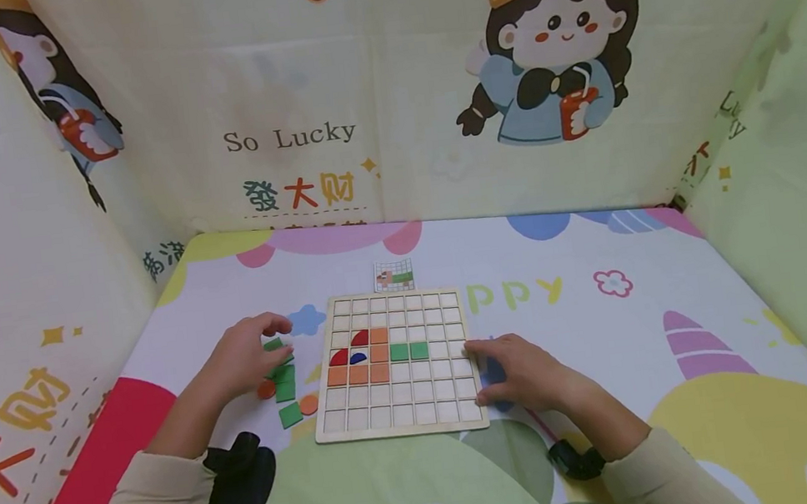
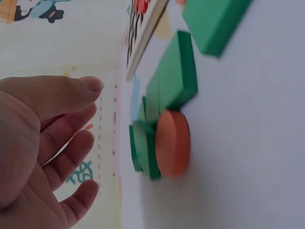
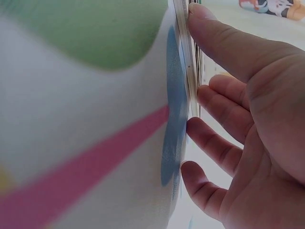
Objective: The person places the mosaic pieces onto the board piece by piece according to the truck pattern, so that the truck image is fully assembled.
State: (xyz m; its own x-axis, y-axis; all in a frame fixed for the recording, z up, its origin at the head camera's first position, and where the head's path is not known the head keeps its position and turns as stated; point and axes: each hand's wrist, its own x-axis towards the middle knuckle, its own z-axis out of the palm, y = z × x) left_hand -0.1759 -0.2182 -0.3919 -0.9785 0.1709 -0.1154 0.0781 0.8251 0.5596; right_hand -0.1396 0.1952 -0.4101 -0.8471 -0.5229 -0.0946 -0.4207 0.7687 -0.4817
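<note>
A wooden grid board [image 1: 403, 416] lies on the table, with orange squares [image 1: 378, 352], two green squares [image 1: 409, 352], red pieces [image 1: 341, 357] and a blue piece [image 1: 359, 358] in its cells. My left hand [image 1: 245, 351] hovers over loose green squares [image 1: 285, 382] left of the board. In the left wrist view its fingers are loosely bent, nothing between them, apart from the green squares [image 2: 174, 71] and an orange round piece [image 2: 172, 143]. Along the board's right edge, my right hand [image 1: 520, 372] rests its thumb and fingertips; the right wrist view shows them against the rim [image 3: 186, 47].
Behind the board lies a small card [image 1: 394, 276] with a printed coloured grid. Another orange round piece [image 1: 309, 404] sits beside the board's left edge. A patterned cloth [image 1: 564, 266] covers the table, and printed fabric walls [image 1: 424, 115] stand around it.
</note>
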